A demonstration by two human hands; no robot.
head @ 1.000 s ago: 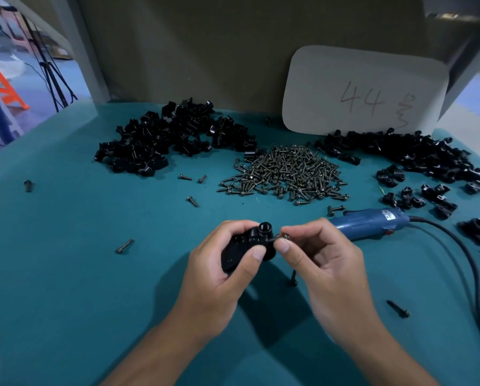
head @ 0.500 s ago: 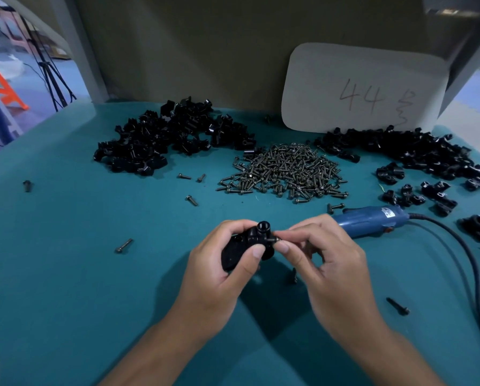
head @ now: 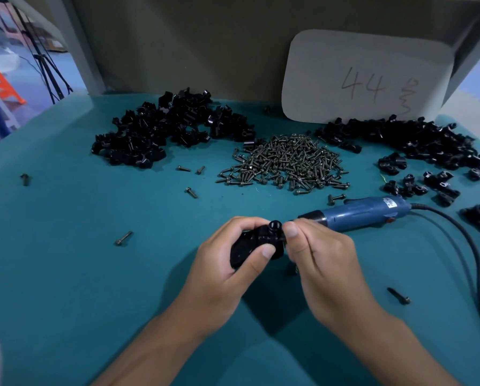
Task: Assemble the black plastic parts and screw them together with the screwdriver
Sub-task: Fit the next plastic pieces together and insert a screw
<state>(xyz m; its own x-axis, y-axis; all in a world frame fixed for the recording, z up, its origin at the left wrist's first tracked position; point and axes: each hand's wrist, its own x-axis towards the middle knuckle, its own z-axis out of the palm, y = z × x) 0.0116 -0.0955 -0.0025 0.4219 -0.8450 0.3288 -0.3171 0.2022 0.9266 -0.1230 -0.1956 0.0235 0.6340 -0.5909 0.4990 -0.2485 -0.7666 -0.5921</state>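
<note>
Head view: the right hand (head: 321,254) has pushed its pinched screw further into the black plastic parts (head: 257,242), which the left hand (head: 230,263) grips; the screwdriver (head: 364,213) comes next.

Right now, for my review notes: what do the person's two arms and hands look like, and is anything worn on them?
Both are bare. The left hand and the right hand carry no gloves, rings, watch or wristband that the head view shows. Both forearms are uncovered down to the bottom edge of the picture, so no sleeve is in sight. The fingernails that show are short and unpainted. No markings or tape appear on either arm.
</note>
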